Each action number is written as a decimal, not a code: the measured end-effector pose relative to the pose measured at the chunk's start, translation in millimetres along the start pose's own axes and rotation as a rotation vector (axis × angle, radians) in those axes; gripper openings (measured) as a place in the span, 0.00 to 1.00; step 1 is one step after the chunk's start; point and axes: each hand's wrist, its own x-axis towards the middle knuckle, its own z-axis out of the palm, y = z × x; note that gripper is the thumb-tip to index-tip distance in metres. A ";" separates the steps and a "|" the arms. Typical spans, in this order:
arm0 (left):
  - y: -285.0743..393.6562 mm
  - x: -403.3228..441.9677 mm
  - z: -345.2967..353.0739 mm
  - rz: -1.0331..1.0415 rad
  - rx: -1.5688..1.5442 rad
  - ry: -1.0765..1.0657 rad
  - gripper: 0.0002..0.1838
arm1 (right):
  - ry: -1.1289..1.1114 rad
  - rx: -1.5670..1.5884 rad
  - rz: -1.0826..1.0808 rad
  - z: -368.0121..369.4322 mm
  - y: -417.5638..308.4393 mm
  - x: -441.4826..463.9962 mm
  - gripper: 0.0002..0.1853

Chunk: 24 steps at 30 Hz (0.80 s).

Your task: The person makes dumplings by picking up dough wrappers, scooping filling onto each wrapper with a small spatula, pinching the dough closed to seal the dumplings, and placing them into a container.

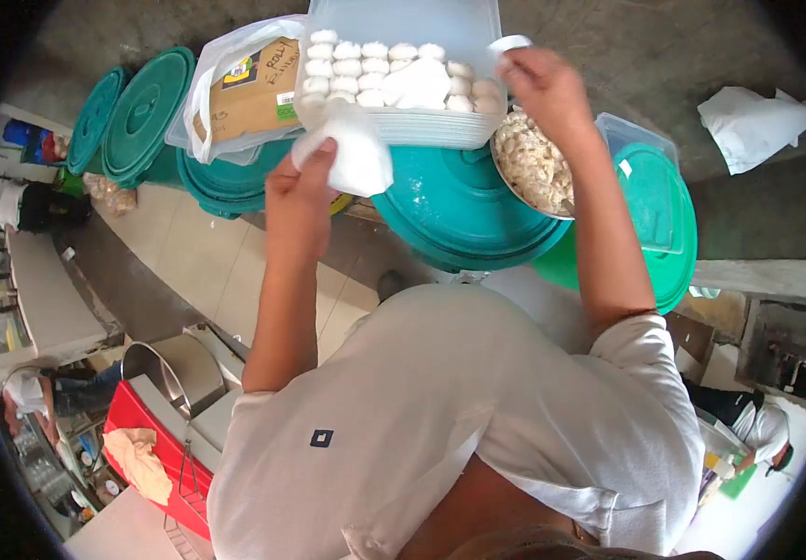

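Note:
My left hand (300, 201) is closed on a thin white sheet (352, 154), pinched under the thumb in front of a plastic container. My right hand (545, 89) pinches a small white piece (509, 43) beside the container's right edge; whether it is paper or dough I cannot tell. In the clear plastic container (422, 129), round white dough balls (347, 68) stand in rows, and another white sheet (419, 86) lies over some of them. Below my right hand, partly behind the forearm, is a bowl of pale, chunky food (529, 163).
A teal lidded tub (468, 210) supports the container. Left of it are a cardboard box (249, 89) in a plastic bag and more teal lids (148, 117). A green lid (669, 201) and white paper (757, 126) lie right. Other people (762, 434) work at both sides.

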 end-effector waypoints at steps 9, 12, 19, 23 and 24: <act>-7.9 -4.2 9.6 0.195 0.537 -0.149 0.13 | -0.271 0.095 0.162 19.8 -51.1 -43.1 0.14; -14.3 -5.7 20.6 0.186 0.324 -0.240 0.13 | -0.405 0.723 0.461 22.5 -70.2 -56.3 0.17; -14.3 -9.2 35.7 -0.058 -0.041 -0.288 0.14 | -0.358 1.228 0.637 13.5 -77.3 -55.2 0.10; -11.8 -9.6 40.1 -0.207 -0.217 -0.278 0.13 | -0.174 0.800 0.424 23.3 -77.8 -59.1 0.11; -13.2 -9.7 40.2 -0.208 -0.217 -0.276 0.13 | -0.037 0.483 0.271 27.0 -80.3 -62.8 0.12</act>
